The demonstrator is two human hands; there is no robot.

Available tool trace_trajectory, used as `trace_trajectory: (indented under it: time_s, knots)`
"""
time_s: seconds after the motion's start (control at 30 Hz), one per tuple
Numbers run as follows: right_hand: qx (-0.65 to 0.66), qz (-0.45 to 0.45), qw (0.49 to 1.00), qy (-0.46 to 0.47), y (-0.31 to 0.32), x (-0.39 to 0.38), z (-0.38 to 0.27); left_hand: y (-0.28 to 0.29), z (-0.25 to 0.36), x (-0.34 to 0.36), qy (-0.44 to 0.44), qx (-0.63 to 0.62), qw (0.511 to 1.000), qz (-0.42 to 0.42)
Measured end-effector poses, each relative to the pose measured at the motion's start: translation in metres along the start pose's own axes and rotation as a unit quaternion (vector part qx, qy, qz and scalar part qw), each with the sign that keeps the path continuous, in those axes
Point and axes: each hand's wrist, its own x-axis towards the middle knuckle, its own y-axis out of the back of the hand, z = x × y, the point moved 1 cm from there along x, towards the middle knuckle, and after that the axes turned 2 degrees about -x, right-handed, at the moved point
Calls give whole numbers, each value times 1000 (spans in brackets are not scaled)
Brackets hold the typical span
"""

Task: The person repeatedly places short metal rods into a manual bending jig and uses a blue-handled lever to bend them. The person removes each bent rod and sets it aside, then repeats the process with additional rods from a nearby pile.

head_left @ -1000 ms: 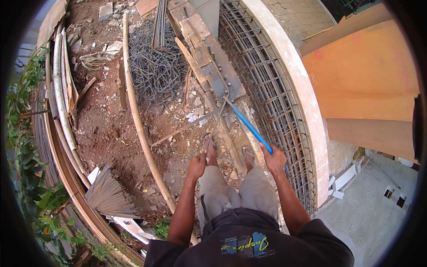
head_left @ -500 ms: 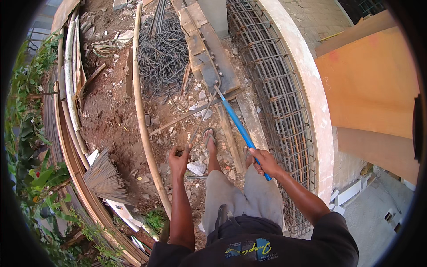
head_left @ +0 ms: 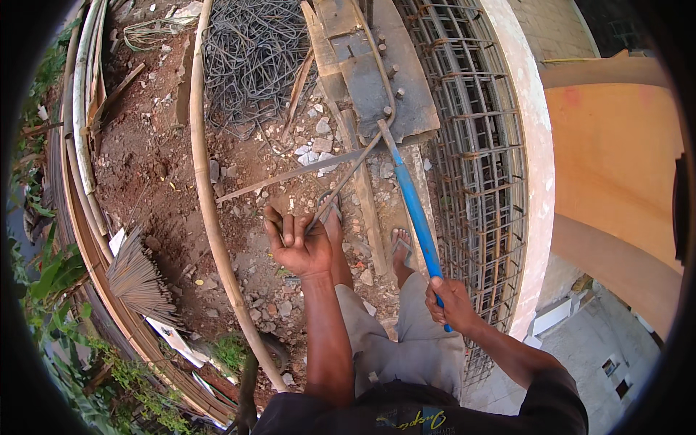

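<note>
My left hand (head_left: 303, 245) is palm up with its fingers curled around the lower end of a thin steel rod (head_left: 344, 181). From there the rod slants up to the right, bends at the near end of a peg-studded wooden board (head_left: 420, 119), and runs along the board away from me. My right hand (head_left: 451, 303) is wrapped around the blue handle of a bending bar (head_left: 415, 210), close to its near end. The bar's bare metal tip meets the rod at the bend, beside the steel pegs (head_left: 389, 111).
Tangled steel stirrups (head_left: 254, 61) lie beyond on the rubble-strewn soil. A bamboo pole (head_left: 203, 152) runs along my left, past a bundle of thin rods (head_left: 141, 279). On my right, a long rebar cage (head_left: 471, 145) lies beside a pale low wall (head_left: 533, 145).
My left hand has rolled palm up and risen on the rod. My right hand keeps its grip on the bending bar. The view has shifted, and the board looks nearer.
</note>
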Motion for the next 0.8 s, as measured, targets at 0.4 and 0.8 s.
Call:
trace_trajectory:
  time_s: [0.4, 0.8]
  knots:
    - [261, -21, 964, 53, -158, 56, 64, -41, 52, 134, 55, 198, 977, 62]
    - [346, 9, 921, 179, -262, 123, 47, -42, 53, 216, 190, 196, 959, 81]
